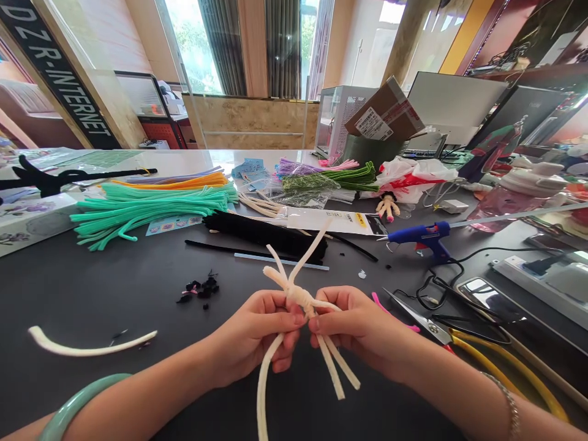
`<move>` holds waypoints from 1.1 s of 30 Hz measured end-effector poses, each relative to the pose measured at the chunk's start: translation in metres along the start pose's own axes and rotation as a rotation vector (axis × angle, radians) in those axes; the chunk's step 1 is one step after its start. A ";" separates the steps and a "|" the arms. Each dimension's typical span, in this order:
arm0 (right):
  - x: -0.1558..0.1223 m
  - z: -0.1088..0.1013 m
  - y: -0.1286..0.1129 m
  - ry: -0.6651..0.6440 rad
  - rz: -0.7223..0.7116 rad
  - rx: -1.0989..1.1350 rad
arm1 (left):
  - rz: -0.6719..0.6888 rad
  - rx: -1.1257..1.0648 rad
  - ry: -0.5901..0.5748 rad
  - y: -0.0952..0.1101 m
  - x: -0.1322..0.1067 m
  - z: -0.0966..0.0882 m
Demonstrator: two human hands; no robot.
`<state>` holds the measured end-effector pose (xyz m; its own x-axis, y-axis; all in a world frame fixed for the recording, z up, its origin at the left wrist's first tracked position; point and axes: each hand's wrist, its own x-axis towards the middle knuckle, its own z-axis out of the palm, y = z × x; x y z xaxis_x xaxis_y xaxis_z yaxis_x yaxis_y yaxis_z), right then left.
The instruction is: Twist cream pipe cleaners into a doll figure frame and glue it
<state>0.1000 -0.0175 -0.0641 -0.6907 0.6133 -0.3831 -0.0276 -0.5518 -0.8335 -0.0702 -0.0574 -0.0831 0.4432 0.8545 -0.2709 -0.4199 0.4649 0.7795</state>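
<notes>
Where the bundle lies: the white pipe-cleaner bundle (298, 297) is at lower centre of the frame, held just above the dark table (114, 288).
Left hand: the left hand (257, 334) is closed on the bundle, fingertips pinching just left of and under the wrapped knot.
Right hand: the right hand (353, 324) is also closed on it, thumb and fingers pinching just right of the knot.
Which hand is nearer: neither; the knot sits between the two sets of fingertips, touching both.
Long axis: roughly up and down the frame, with two free ends forking toward upper centre.
Tails: one long tail hangs below the left hand, two shorter ones slant to lower right.
Beside the right hand: yellow-handled scissors (441, 334), near but apart.
Farther back: a blue glue gun (425, 236), right of centre.
</notes>
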 end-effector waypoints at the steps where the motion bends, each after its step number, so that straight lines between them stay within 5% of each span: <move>1: 0.000 0.000 0.000 -0.001 -0.002 -0.001 | -0.005 -0.022 -0.005 0.001 0.000 0.000; 11: 0.002 -0.002 0.000 0.012 -0.032 -0.070 | 0.060 -0.066 -0.034 -0.001 -0.002 0.001; 33: 0.009 -0.001 0.006 0.040 -0.072 -0.285 | 0.186 0.240 0.178 -0.003 0.000 0.005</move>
<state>0.0943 -0.0149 -0.0732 -0.6648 0.6704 -0.3296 0.1321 -0.3288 -0.9351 -0.0649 -0.0594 -0.0825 0.2226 0.9563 -0.1898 -0.2727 0.2480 0.9296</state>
